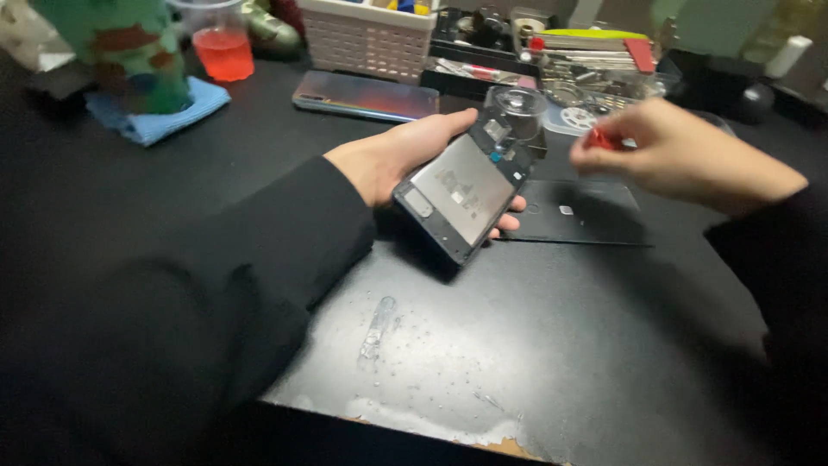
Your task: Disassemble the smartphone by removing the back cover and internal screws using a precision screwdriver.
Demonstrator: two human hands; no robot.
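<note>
Now the opened phone [466,194] is lying tilted above the black table [561,328], the left hand [392,160] cupping it with fingers wrapping underneath. Just beside it, the right hand [681,151] is pinching a small red piece [601,139].

Well beyond the fingers, at the far edge of the black table [129,216], stand a clear cup of red liquid [222,47], a white slatted basket [366,39] and a folded blue cloth [159,116]. A second phone [366,95] lies flat just past the fingertips, with a tray of metal tools [595,60] farther right. Below the fingers a flat black panel [578,211] lies on the table, and nearer still a clear strip [377,328] lies among droplets.
</note>
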